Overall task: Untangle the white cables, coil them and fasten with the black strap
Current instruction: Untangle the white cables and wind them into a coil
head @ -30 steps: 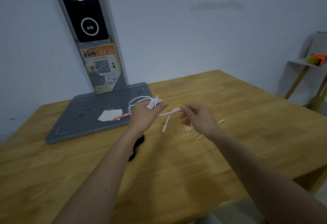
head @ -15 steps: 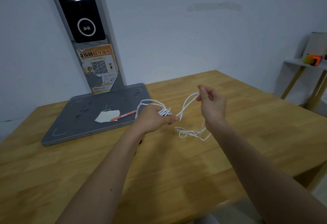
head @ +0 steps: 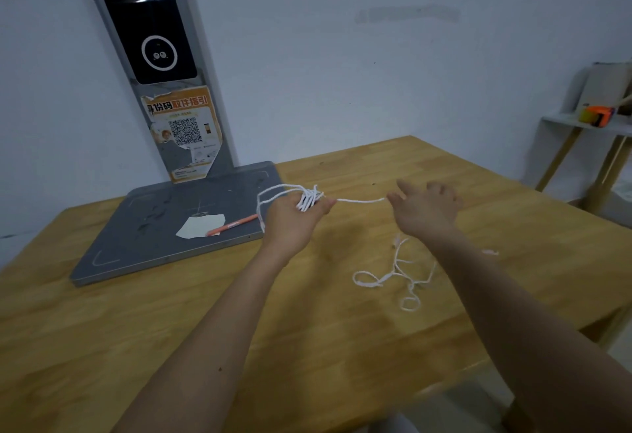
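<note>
My left hand [head: 294,220] grips a bundle of white cable loops [head: 309,200], and one wide loop sticks out to its left. From the bundle a single strand [head: 362,200] runs level to my right hand [head: 425,212], whose fingertips pinch its end. The rest of the white cable [head: 393,275] lies as a loose tangle on the wooden table [head: 171,330], below my right wrist. No black strap shows in this view; my left forearm covers the spot where it lay.
A grey base plate [head: 143,237] with an upright scanner post stands at the back left, carrying a white paper scrap [head: 200,226] and an orange pen [head: 232,225]. A small shelf with an orange object [head: 596,116] stands beyond the table's right edge.
My right hand has dropped from its raised position and moved right, drawing the strand out level. My left hand kept the bundle and rose slightly. The loose tangle now lies further right.
</note>
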